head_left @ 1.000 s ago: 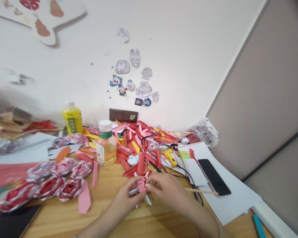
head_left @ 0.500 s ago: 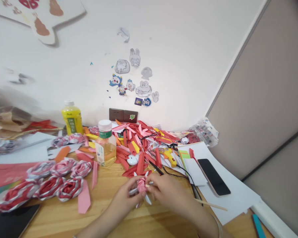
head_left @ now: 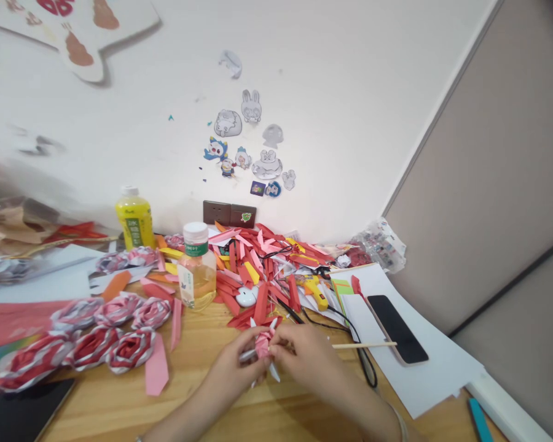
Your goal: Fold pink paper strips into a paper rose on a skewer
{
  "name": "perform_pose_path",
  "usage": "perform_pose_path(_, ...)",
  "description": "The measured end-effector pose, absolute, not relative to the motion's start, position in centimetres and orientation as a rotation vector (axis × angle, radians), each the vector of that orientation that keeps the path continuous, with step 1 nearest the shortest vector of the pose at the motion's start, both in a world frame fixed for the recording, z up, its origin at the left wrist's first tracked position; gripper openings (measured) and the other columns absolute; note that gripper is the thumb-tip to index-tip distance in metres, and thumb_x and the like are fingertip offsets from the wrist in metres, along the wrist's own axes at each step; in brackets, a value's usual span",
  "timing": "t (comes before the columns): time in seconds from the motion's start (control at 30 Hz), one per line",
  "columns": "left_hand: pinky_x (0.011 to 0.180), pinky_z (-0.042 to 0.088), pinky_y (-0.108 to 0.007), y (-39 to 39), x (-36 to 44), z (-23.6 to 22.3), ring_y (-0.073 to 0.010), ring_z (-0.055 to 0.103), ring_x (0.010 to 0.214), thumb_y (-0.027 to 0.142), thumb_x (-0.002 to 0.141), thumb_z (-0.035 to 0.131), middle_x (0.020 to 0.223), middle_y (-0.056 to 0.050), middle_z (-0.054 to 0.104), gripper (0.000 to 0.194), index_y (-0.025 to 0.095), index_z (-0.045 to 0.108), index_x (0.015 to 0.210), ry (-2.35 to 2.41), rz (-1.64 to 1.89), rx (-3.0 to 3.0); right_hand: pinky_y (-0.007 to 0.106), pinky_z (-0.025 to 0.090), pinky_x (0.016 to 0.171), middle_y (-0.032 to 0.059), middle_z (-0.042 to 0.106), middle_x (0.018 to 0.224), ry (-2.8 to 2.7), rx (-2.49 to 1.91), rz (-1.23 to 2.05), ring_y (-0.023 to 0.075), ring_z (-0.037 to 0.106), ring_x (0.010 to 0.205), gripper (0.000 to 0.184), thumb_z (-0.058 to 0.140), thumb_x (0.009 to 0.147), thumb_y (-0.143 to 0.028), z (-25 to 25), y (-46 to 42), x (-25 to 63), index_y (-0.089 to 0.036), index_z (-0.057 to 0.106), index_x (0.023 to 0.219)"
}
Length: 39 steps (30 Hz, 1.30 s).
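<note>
Pink folded paper (head_left: 262, 345) now pinched in grip of L hand (head_left: 236, 362), over surface (head_left: 203, 337); R hand (head_left: 304, 353) close at paper's R side, thin stick (head_left: 365, 345) apparently pinched, long axis approx. sideways, far end twd phone (head_left: 399, 328).

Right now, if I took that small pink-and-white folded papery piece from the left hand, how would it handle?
The small pink-and-white folded piece is probably light: the left hand supports it with its fingers. Its bunched pink middle may feel fairly firm but could crush if squeezed. The slender white points jutting out would likely bend easily.
</note>
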<state>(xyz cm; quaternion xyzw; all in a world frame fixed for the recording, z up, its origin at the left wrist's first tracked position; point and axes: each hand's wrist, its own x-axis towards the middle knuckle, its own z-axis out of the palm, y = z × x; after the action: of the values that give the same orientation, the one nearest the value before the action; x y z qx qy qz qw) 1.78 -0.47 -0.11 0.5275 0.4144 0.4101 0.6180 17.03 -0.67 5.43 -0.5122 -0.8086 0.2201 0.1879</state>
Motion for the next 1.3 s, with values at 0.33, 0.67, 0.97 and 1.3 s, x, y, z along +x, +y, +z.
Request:
perform_pose_path(0.33, 0.055, 0.043, -0.022, -0.3, 1.7, -0.4, -0.0113, 0.052, 0.059, 0.04, 0.062, 0.068, 0.079, -0.001, 0.058, 0.051, 0.015, 0.052, 0.103, 0.962, 0.926, 1.24, 0.018, 0.034, 0.059, -0.0016, 0.067, 0.073, -2.208, -1.517, 0.69, 0.0109, 0.058, 0.068, 0.009, 0.058, 0.073, -0.015, 5.7, -0.4, 16.9, -0.019, 0.065, 0.072)
perform_pose_path(0.67, 0.054, 0.043, -0.022, -0.4, 1.8, -0.4, -0.0109, 0.052, 0.06, 0.039, 0.065, 0.066, 0.081, -0.002, 0.06, 0.045, 0.014, 0.055, 0.101, 0.949, 0.913, 1.289, 0.021, 0.034, 0.066, 0.0013, 0.066, 0.08, -2.423, -1.481, 0.371, 0.0137, 0.057, 0.077, 0.013, 0.055, 0.077, -0.01, 5.9, -0.4, 17.0, -0.018, 0.065, 0.074)
perform_pose_path(0.97, 0.056, 0.044, -0.021, -0.3, 1.8, -0.5, -0.0107, 0.052, 0.06, 0.039, 0.065, 0.067, 0.077, 0.0, 0.059, 0.045, 0.015, 0.056, 0.101, 0.942, 0.937, 1.29, 0.023, 0.033, 0.066, 0.0019, 0.065, 0.082, -2.524, -1.45, 0.09, 0.0152, 0.055, 0.079, 0.011, 0.054, 0.082, -0.013, 5.2, -0.4, 16.7, -0.017, 0.063, 0.077)
perform_pose_path(1.3, 0.057, 0.044, -0.022, -0.2, 1.8, -0.9, -0.0127, 0.054, 0.063, 0.039, 0.062, 0.068, 0.083, -0.003, 0.061, 0.052, 0.013, 0.055, 0.105, 0.968, 0.952, 1.279, 0.024, 0.034, 0.065, 0.0011, 0.064, 0.077, -2.612, -1.361, -0.005, 0.0139, 0.054, 0.073, 0.014, 0.054, 0.083, -0.015, 4.5, 0.0, 16.8, -0.017, 0.066, 0.075)
